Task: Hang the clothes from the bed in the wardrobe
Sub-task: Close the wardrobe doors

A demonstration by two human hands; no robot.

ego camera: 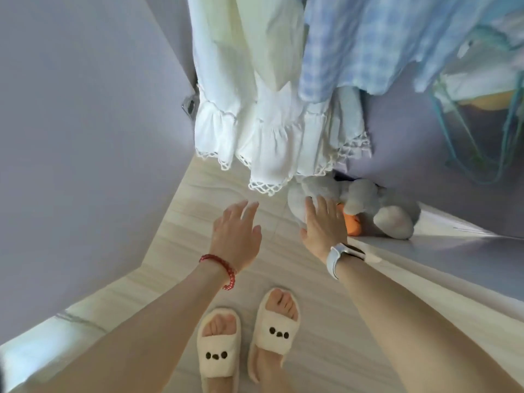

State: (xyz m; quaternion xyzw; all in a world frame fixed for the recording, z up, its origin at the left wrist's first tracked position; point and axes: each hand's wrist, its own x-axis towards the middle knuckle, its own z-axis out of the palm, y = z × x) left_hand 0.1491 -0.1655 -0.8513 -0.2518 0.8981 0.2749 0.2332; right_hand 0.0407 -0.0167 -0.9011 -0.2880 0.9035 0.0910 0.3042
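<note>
Head view looking down, left hand [236, 236] (red bead bracelet [219, 269]) and right hand [324, 225] both reaching forward, fingers straight and spread, holding nothing, white lace-trimmed ruffled dress [266, 131] hanging in the lilac wardrobe [85, 109] above them, beside a blue checked garment [368, 43], grey plush toy [368, 205] on the wardrobe floor.

Pale wood-grain floor [198, 251] underfoot, bearing two cream fluffy open-toed slippers [246, 344] with dark dotted faces, worn side by side. Lilac wardrobe base [442, 245] alongside to the right, carrying a grey plush toy with orange beak [368, 208], lying slumped.
</note>
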